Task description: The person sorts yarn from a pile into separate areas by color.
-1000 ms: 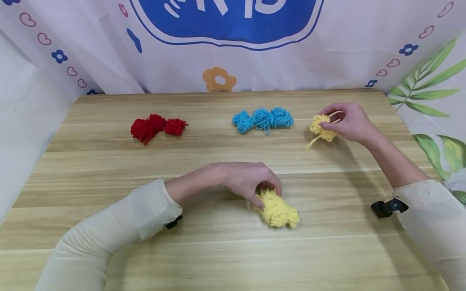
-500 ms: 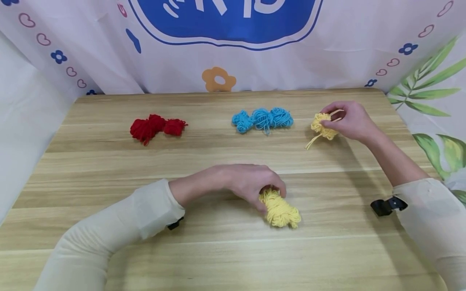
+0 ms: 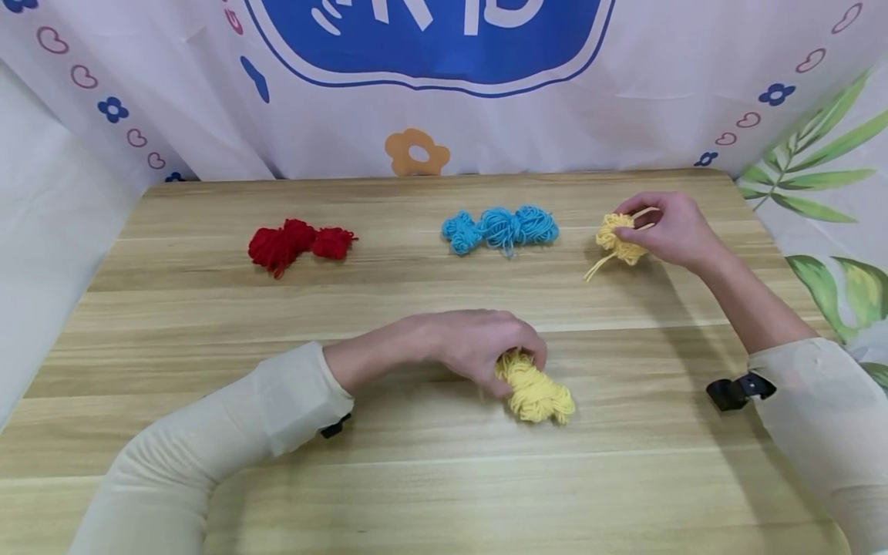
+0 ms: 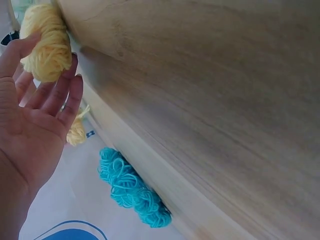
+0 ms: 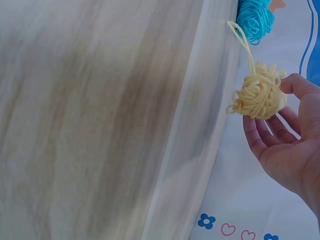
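My left hand grips one end of a larger yellow yarn bundle over the near middle of the table; its free end points to the lower right. In the left wrist view, thumb and fingers wrap this yellow yarn bundle. At the back right, my right hand pinches a smaller yellow yarn bundle with loose strands trailing down. The right wrist view shows that small yellow yarn bundle between thumb and fingertips. Left of it, blue yarn bundles lie in a row.
Red yarn bundles lie at the back left of the wooden table. Behind the table's far edge hangs a white printed cloth. Each sleeve carries a black wrist mount, such as the right wrist mount.
My left hand has shifted slightly right, and the larger yellow bundle in it has risen a little. The right hand and its small yellow bundle have drifted slightly right and away. Red and blue yarn stay put.
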`<state>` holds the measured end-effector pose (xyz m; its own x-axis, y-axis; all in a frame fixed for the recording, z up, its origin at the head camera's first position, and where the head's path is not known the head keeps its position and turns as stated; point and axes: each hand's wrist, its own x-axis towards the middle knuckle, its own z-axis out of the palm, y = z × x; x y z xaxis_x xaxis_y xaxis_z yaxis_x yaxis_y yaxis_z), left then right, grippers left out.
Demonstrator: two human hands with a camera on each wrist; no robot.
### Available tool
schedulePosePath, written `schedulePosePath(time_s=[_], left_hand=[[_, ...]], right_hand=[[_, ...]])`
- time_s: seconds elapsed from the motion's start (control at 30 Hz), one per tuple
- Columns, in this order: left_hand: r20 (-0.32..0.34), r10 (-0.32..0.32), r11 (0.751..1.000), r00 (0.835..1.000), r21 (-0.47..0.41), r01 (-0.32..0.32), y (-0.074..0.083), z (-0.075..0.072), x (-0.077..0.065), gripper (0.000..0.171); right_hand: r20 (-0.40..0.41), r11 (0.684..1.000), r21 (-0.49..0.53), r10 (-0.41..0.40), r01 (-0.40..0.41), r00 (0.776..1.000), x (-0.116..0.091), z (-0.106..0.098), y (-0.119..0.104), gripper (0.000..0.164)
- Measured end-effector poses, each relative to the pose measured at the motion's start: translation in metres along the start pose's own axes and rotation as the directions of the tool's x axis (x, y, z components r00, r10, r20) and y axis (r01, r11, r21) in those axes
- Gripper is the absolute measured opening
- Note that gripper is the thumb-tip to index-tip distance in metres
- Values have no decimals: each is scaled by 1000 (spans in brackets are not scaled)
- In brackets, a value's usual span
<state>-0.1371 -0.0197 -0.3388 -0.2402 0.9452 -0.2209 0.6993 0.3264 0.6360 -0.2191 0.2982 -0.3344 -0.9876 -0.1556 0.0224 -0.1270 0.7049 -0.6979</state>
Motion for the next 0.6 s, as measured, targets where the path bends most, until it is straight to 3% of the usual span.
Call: schedulePosePath(time_s=[0.6], left_hand=[[-143,70,997,987,-23,-74,-6,-8,6,35]], right_hand=[[8,999,-33,14,-14,1000,3,-1,7,30]])
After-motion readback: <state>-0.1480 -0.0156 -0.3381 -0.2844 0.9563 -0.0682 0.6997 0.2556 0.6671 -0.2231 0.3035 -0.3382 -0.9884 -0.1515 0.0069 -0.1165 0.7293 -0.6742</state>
